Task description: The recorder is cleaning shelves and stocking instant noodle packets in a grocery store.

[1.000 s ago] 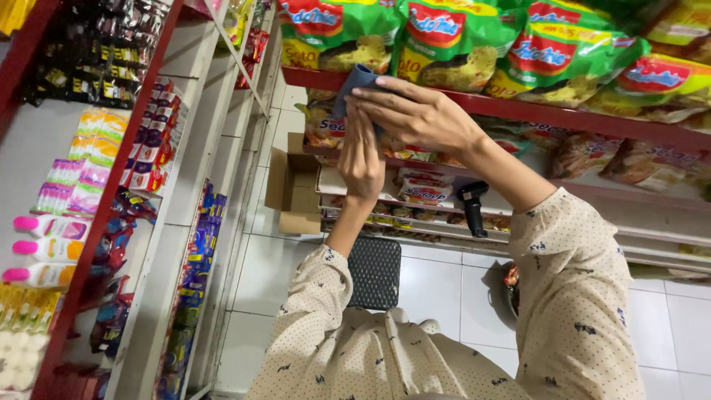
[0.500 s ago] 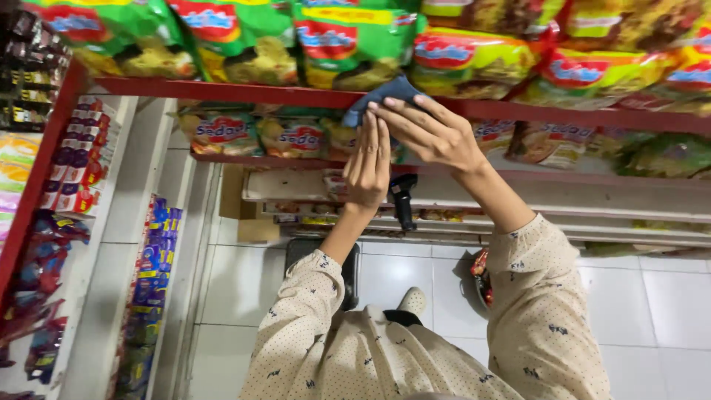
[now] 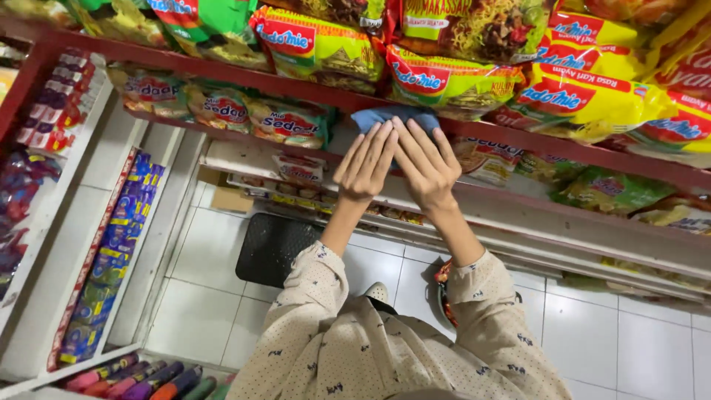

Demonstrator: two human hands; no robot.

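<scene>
A blue cloth (image 3: 396, 117) lies against the front edge of a red shelf (image 3: 222, 70). Both of my hands are raised to it, side by side. My left hand (image 3: 366, 163) presses the cloth's left part with straight fingers. My right hand (image 3: 426, 167) covers the right part, fingertips on the cloth. Most of the cloth is hidden under my fingers. My patterned beige sleeves (image 3: 474, 296) fill the lower middle of the view.
Green and yellow noodle packets (image 3: 452, 78) crowd the shelf above the cloth, and more packets (image 3: 222, 111) sit on the shelf below. A rack of sachets and bars (image 3: 122, 230) runs down the left. A black mat (image 3: 270, 248) lies on the white tiled floor (image 3: 592, 333).
The view has swung closer to the shelves. My right hand brought the cloth onto the red shelf edge, and my left hand now lies flat beside it on the cloth.
</scene>
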